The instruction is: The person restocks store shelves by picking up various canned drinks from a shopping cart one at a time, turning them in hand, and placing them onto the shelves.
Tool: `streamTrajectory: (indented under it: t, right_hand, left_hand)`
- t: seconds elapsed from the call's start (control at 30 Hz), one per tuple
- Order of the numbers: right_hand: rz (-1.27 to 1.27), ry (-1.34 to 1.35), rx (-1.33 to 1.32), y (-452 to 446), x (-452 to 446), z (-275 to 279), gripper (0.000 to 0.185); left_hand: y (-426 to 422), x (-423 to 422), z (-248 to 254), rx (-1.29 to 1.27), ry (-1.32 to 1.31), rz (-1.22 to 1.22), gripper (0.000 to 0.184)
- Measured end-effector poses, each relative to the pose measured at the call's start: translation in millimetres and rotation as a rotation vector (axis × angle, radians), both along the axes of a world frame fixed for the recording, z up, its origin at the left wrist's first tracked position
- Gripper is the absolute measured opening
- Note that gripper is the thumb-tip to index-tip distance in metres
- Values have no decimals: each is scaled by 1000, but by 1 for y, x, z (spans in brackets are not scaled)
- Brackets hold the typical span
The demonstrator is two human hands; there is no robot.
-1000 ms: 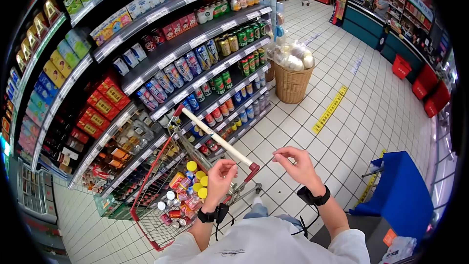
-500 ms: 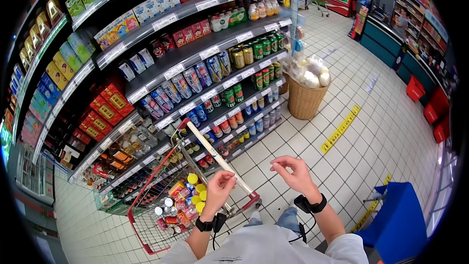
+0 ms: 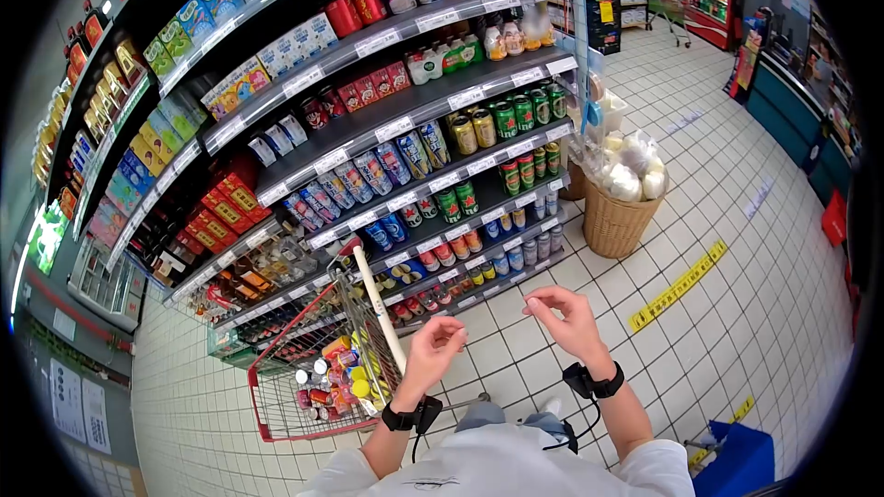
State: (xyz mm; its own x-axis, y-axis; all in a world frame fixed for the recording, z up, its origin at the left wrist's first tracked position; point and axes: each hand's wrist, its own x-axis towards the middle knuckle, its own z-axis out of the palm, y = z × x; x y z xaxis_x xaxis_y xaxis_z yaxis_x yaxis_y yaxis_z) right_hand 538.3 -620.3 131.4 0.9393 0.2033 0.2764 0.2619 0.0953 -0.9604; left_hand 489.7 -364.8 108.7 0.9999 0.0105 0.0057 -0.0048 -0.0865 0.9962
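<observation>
My left hand (image 3: 433,356) is raised just right of the cart's pale handle (image 3: 379,299), its fingers curled with thumb and fingertips close together; nothing shows between them. Over the tiled floor, my right hand (image 3: 566,322) hangs in the air with fingers bent and a gap between thumb and index finger, holding nothing. Both wrists carry black bands with cables. The shopping cart (image 3: 267,396) stands at the left, with several jars and packages (image 3: 341,377) in it, some yellow-lidded. Part of the cart's handle end is hidden behind my left hand.
Shelves of cans and cartons (image 3: 396,129) rise ahead and to the left. A wicker basket (image 3: 619,221) holding plastic-wrapped items stands at the shelf end. A yellow floor strip (image 3: 680,285) lies right, a blue cover (image 3: 737,460) lower right, and a teal counter (image 3: 783,110) beyond.
The view has turned, with the basket and floor strip shifting right and the blue cover lower. My left hand has moved slightly right in view; both hands stay raised.
</observation>
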Motion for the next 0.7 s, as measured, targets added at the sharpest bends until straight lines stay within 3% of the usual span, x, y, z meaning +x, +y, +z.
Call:
streamTrajectory:
  t: [0.13, 0.3, 0.47, 0.7]
  right_hand:
    - [35, 64, -16, -23, 23, 4, 14]
    - [106, -21, -44, -28, 60, 26, 13]
    - [120, -141, -115, -25, 121, 49, 13]
    - [-5, -277, 1, 4, 234, 97, 15]
  left_hand:
    - [-31, 10, 9, 47, 7, -44, 15]
    - [-32, 46, 38, 286, -165, -57, 13]
    - [-30, 110, 89, 368, -324, 17, 11]
    - [-18, 232, 145, 419, -591, 11, 8]
